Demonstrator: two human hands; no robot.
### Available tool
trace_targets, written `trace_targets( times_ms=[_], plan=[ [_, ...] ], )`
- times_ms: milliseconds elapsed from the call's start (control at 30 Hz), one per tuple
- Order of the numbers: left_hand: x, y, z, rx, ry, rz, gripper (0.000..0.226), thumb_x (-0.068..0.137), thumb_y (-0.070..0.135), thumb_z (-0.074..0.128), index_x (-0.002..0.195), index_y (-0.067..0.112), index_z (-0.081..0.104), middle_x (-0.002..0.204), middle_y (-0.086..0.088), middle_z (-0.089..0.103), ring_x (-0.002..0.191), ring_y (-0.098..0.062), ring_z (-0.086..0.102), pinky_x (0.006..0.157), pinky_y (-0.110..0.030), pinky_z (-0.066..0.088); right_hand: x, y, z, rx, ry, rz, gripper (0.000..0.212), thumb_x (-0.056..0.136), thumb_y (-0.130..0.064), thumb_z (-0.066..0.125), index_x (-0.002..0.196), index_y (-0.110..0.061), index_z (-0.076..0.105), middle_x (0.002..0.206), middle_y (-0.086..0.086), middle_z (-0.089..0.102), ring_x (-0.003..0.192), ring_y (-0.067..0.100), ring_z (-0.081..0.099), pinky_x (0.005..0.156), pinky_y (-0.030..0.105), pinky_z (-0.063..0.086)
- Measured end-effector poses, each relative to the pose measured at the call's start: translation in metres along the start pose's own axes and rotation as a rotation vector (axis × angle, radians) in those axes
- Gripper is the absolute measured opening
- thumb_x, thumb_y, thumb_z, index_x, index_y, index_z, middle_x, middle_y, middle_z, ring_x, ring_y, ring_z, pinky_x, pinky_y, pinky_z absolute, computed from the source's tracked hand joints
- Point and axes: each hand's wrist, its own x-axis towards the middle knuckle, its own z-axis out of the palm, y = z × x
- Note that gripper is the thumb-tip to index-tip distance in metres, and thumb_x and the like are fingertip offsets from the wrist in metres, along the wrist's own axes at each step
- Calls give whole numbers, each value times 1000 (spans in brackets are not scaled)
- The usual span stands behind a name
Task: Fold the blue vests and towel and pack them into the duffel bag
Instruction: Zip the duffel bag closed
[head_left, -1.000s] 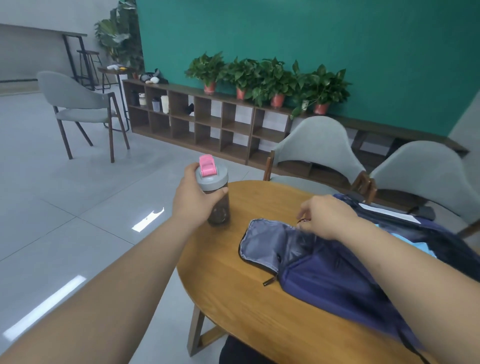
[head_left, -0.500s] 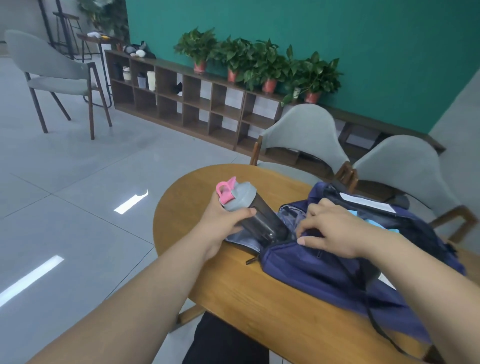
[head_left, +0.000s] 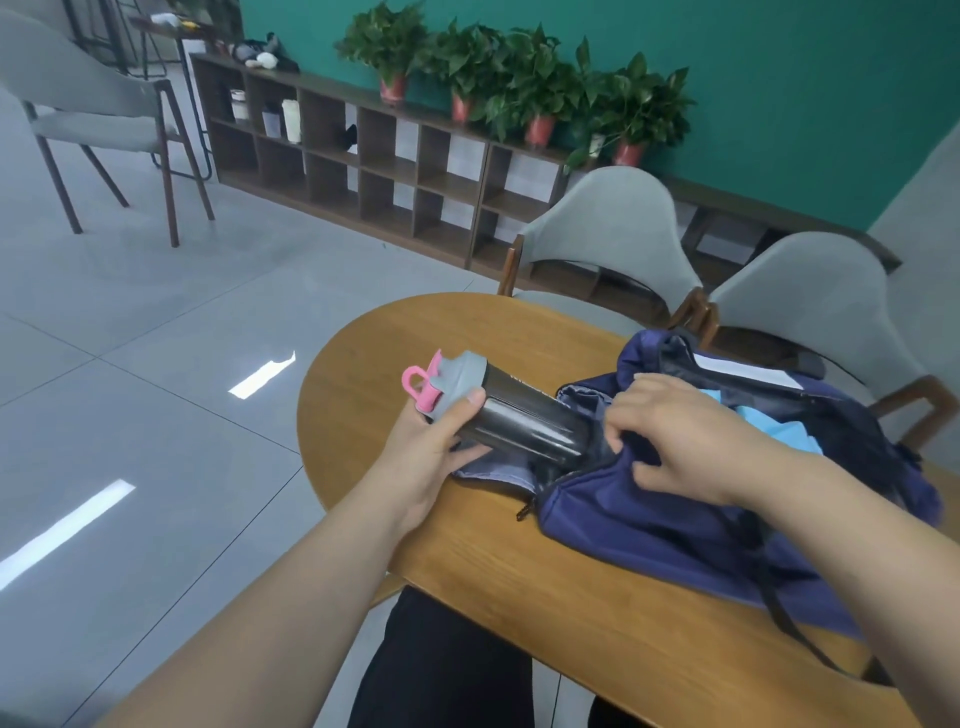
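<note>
A navy duffel bag (head_left: 649, 525) lies on the round wooden table (head_left: 519, 597). Its end pocket gapes open toward the left. My left hand (head_left: 431, 457) grips a dark shaker bottle (head_left: 519, 415) with a grey lid and pink cap, lying on its side. The bottle's base sits inside the pocket mouth. My right hand (head_left: 680, 441) pinches the pocket's upper edge and holds it open. Light blue fabric (head_left: 779, 431) shows inside the bag's main compartment, just beyond my right hand.
Two grey chairs (head_left: 613, 244) stand behind the table, close to the bag. A low wooden shelf (head_left: 363, 156) with potted plants runs along the green wall. Another grey chair (head_left: 88, 119) stands far left on the tiled floor. A black strap (head_left: 789, 623) trails off the bag.
My left hand tipped the bottle from upright onto its side and carried it right, into the bag's end pocket. My right hand keeps holding the pocket edge open.
</note>
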Motion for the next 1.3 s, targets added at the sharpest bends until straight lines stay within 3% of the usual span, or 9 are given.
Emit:
trace_targets(
  times_ms=[300, 467, 600, 767, 833, 900, 1033, 1167, 1300],
  plan=[
    [2, -17, -5, 152, -56, -85, 55, 85, 26, 88, 134, 16, 66, 126, -6, 75, 120, -24, 70, 112, -49, 50, 0, 1, -5, -83, -19, -50, 29, 71, -39, 62, 100, -36, 67, 89, -20, 44, 90, 11, 42, 89, 24, 31],
    [6, -7, -13, 264, -156, -96, 61, 81, 27, 91, 134, 14, 63, 125, 1, 75, 120, -19, 70, 113, -46, 49, -1, 6, -16, -153, -34, -107, 24, 72, -37, 66, 96, -35, 65, 92, -18, 50, 91, 14, 46, 88, 31, 41],
    [8, -10, -4, 325, -237, -117, 84, 80, 20, 92, 151, 35, 48, 140, 18, 65, 126, -6, 64, 111, -31, 47, 1, 8, -20, -134, -40, -126, 23, 74, -30, 65, 95, -38, 62, 91, -19, 50, 90, 13, 46, 83, 35, 45],
    [6, -20, 22, 379, -254, -95, 79, 72, 22, 98, 131, 51, 54, 132, 35, 60, 119, 13, 60, 94, -11, 50, 8, 3, -30, -74, -16, -147, 21, 78, -27, 67, 95, -38, 64, 93, -18, 52, 92, 15, 48, 84, 34, 43],
    [5, -24, 30, 461, -304, -57, 88, 73, 24, 97, 141, 53, 48, 127, 36, 64, 122, 10, 60, 105, -18, 49, 10, 1, -34, -77, -19, -155, 21, 77, -27, 67, 95, -38, 64, 93, -18, 52, 92, 15, 48, 84, 35, 44],
    [8, -14, 29, 504, -374, -79, 74, 77, 27, 94, 134, 53, 54, 124, 28, 69, 121, 2, 64, 111, -27, 48, 10, 1, -38, -80, -23, -160, 20, 77, -28, 65, 94, -38, 64, 93, -18, 51, 91, 15, 47, 82, 37, 45],
    [19, 6, 21, 665, -506, -87, 66, 78, 29, 94, 132, 43, 59, 106, 28, 72, 104, 2, 69, 99, -22, 50, 5, 3, -42, -88, -23, -148, 18, 77, -30, 61, 94, -37, 65, 93, -18, 51, 92, 15, 47, 82, 39, 46],
    [33, 5, 36, 1039, -671, -8, 98, 67, 45, 98, 148, 38, 43, 134, 22, 58, 124, -1, 58, 107, -27, 49, 8, -7, -43, -109, -37, -191, 20, 78, -27, 64, 95, -37, 67, 93, -17, 53, 93, 17, 49, 82, 35, 45],
    [40, -8, 63, 1303, -743, 174, 93, 71, 48, 93, 143, 31, 38, 123, 14, 58, 112, -13, 59, 94, -30, 50, 9, -13, -45, -121, -48, -211, 25, 76, -21, 68, 95, -38, 67, 93, -18, 53, 93, 16, 49, 80, 34, 44]
  ],
)
